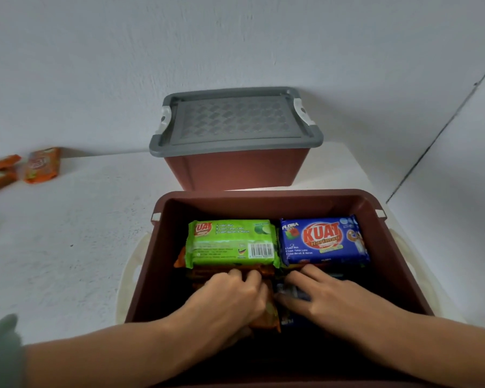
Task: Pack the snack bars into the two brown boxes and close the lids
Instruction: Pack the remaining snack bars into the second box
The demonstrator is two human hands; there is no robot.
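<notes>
Nearest, at 6 o'clock inside the open brown box [263,194], the left hand [230,299] curled its fingers round an orange bar [273,316]; the right hand [324,299] laid flat fingers on a dark bar [294,293]. At 12 o'clock stood the lidded brown box [235,172]; at 9 o'clock, loose bars [41,165] lay on the tabletop [81,247].

Both bare forearms reach forward into the open brown plastic box [263,205] from its near edge. The left hand [230,298], knuckles up and fingers curled, grips an orange-wrapped snack bar [272,317] near the box's middle. Just beside it, the right hand [328,298] lies palm down, fingers relaxed on a dark blue-wrapped snack bar [291,292]. A grey-green sleeve [0,351] covers the left upper arm.
</notes>
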